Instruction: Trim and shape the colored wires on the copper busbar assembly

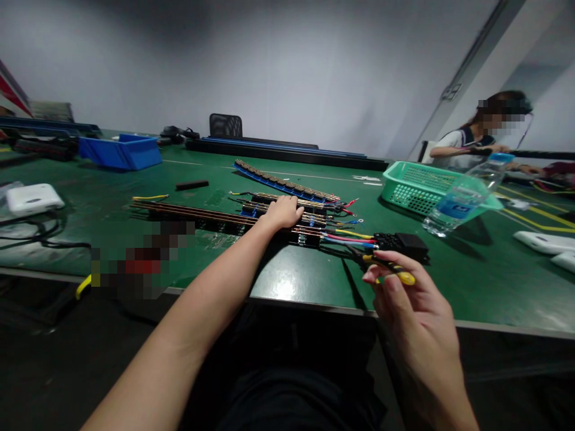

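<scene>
My left hand [284, 213] is closed over a long dark strip with brass-coloured rails [202, 213], its fingers partly hidden behind the knuckles. Beneath and beyond that hand lie shorter railed strips [312, 209] with red, blue and black wire ends. Yellow, red and blue wires [348, 239] run from the long strip's right end to a black connector block [399, 244]. In my right hand [420, 311] is a pair of pliers [406, 277] with yellow-and-black handles. Their dark jaws point left, close to the wires; whether they touch any is unclear.
A curved blue-backed strip [283, 181] lies farther back. A green basket [408, 188] and a tilted water bottle [453, 206] stand at right, a blue bin [121, 152] at back left. Another person [467, 140] sits at far right. The table's front edge [309, 306] is close.
</scene>
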`<state>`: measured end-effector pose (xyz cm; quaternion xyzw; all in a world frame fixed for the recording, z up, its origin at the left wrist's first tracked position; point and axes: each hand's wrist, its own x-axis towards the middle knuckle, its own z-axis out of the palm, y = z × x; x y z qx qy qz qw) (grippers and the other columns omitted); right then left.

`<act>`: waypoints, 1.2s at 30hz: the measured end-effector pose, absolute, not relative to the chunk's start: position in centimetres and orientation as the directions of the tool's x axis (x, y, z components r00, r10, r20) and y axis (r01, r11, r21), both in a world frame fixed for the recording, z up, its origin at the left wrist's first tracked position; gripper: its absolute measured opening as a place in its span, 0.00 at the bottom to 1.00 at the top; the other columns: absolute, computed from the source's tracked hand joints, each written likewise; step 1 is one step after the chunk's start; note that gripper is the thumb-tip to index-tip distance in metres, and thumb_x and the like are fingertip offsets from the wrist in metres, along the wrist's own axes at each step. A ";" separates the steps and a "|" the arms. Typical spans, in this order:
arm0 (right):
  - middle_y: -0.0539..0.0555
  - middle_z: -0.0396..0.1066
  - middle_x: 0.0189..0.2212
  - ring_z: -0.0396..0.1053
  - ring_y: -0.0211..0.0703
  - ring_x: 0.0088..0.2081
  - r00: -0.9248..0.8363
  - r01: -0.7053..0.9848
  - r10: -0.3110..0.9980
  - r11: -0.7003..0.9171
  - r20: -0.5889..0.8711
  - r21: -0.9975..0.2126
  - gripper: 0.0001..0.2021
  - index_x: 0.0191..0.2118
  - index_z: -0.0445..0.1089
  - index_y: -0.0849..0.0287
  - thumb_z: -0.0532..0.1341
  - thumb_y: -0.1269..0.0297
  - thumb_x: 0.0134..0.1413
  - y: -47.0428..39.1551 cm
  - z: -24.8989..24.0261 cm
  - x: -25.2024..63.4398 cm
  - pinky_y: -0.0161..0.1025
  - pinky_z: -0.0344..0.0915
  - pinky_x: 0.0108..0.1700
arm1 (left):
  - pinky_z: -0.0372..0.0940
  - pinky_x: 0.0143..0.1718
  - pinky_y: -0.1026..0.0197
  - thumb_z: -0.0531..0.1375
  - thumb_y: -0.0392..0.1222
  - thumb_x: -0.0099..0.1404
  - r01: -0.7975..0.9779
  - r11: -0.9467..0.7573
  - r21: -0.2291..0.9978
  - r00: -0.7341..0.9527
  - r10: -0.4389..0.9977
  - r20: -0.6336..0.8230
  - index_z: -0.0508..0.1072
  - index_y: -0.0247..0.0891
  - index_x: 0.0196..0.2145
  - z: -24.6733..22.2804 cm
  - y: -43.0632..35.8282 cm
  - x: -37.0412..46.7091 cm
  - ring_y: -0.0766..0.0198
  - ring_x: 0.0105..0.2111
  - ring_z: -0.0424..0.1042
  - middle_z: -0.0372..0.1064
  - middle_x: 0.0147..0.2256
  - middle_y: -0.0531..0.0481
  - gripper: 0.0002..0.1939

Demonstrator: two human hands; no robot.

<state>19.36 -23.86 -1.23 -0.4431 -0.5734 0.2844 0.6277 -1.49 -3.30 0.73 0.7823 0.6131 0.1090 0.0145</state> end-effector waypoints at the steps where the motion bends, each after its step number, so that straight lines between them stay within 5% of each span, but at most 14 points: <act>1: 0.53 0.75 0.35 0.65 0.33 0.24 0.169 0.178 0.860 0.454 0.482 -0.873 0.15 0.53 0.73 0.52 0.65 0.55 0.64 -23.5 -1.4 19.2 0.28 0.58 0.21 | 0.65 0.58 0.48 0.49 0.51 0.77 0.957 -0.246 0.157 0.222 0.963 0.153 0.72 0.36 0.55 0.8 -3.3 -1.5 0.46 0.61 0.67 0.70 0.59 0.36 0.21; 8: 0.51 0.77 0.29 0.70 0.36 0.24 0.065 0.450 0.783 0.531 0.619 -0.718 0.09 0.45 0.77 0.55 0.65 0.59 0.62 -20.8 -4.3 18.4 0.31 0.66 0.26 | 0.64 0.60 0.49 0.49 0.51 0.78 0.961 -0.232 0.149 0.213 0.968 0.134 0.71 0.37 0.57 1.0 -3.6 -1.4 0.48 0.63 0.65 0.68 0.62 0.38 0.21; 13: 0.53 0.82 0.38 0.80 0.44 0.33 -0.202 0.592 0.749 0.606 0.631 -0.531 0.13 0.47 0.79 0.50 0.60 0.70 0.60 -20.6 -5.5 18.8 0.35 0.71 0.35 | 0.63 0.60 0.48 0.49 0.51 0.77 0.958 -0.241 0.158 0.218 0.965 0.147 0.70 0.37 0.58 0.6 -3.3 -1.5 0.47 0.64 0.64 0.67 0.63 0.37 0.22; 18: 0.48 0.72 0.24 0.68 0.39 0.22 -0.217 0.600 0.813 0.548 0.541 -0.583 0.08 0.44 0.73 0.51 0.64 0.63 0.59 -20.7 -4.5 18.8 0.34 0.63 0.26 | 0.64 0.60 0.49 0.49 0.51 0.77 0.958 -0.236 0.165 0.213 0.966 0.145 0.70 0.37 0.58 0.6 -3.2 -1.5 0.47 0.64 0.64 0.67 0.63 0.37 0.21; 26: 0.41 0.60 0.22 0.53 0.32 0.18 -0.041 0.027 0.985 0.167 0.166 -0.986 0.20 0.39 0.60 0.51 0.68 0.45 0.56 -20.0 -3.1 18.1 0.30 0.49 0.18 | 0.63 0.60 0.49 0.49 0.50 0.77 0.959 -0.238 0.151 0.217 0.965 0.146 0.70 0.36 0.58 0.7 -3.4 -1.4 0.47 0.63 0.65 0.67 0.62 0.36 0.21; 31: 0.37 0.52 0.20 0.40 0.25 0.15 0.095 -0.435 0.991 0.126 0.094 -0.892 0.29 0.33 0.56 0.52 0.73 0.41 0.46 -19.5 -2.0 17.6 0.26 0.47 0.18 | 0.63 0.60 0.50 0.49 0.50 0.77 0.961 -0.237 0.145 0.213 0.963 0.163 0.70 0.36 0.58 0.7 -3.4 -1.4 0.48 0.63 0.65 0.67 0.62 0.36 0.22; 36: 0.39 0.55 0.22 0.43 0.26 0.17 0.172 -0.428 0.981 0.160 0.094 -0.889 0.26 0.36 0.60 0.52 0.74 0.42 0.46 -19.9 -2.3 17.0 0.26 0.47 0.19 | 0.63 0.61 0.50 0.49 0.50 0.77 0.962 -0.229 0.147 0.206 0.966 0.158 0.70 0.37 0.58 0.8 -3.7 -1.3 0.48 0.63 0.64 0.67 0.62 0.37 0.21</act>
